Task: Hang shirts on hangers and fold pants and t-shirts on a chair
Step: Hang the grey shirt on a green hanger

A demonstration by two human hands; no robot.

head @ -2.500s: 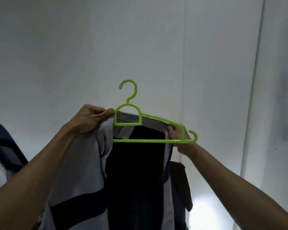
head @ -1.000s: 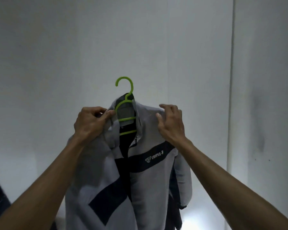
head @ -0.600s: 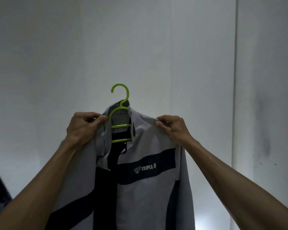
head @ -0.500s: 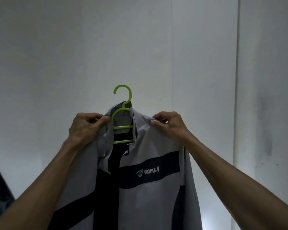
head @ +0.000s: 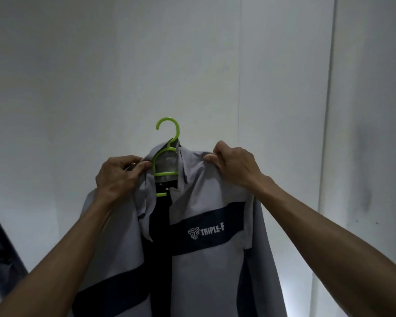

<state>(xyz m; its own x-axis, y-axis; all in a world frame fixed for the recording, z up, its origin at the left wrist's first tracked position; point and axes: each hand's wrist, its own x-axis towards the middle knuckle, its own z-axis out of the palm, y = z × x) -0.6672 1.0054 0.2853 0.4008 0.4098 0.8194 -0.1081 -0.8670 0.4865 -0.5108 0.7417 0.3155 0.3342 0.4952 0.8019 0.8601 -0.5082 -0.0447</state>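
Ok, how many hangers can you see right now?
1: the green hanger sits inside the grey shirt, held up by the left hand and right hand. Others may be out of view.

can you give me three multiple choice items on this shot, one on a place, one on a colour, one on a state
1. Where does the right hand grip the shirt?
A. the hem
B. the shoulder
C. the cuff

2. What colour is the hanger?
A. bright green
B. red
C. white

3. How is the shirt front?
A. buttoned shut
B. hanging open down the middle
C. folded flat

Answers: 1 B, its fingers pinch the grey cloth at the shoulder top, beside the collar. 2 A, the hook and bars at the collar are bright green. 3 B, a dark gap runs between the two grey panels, while the left hand holds the other collar side.
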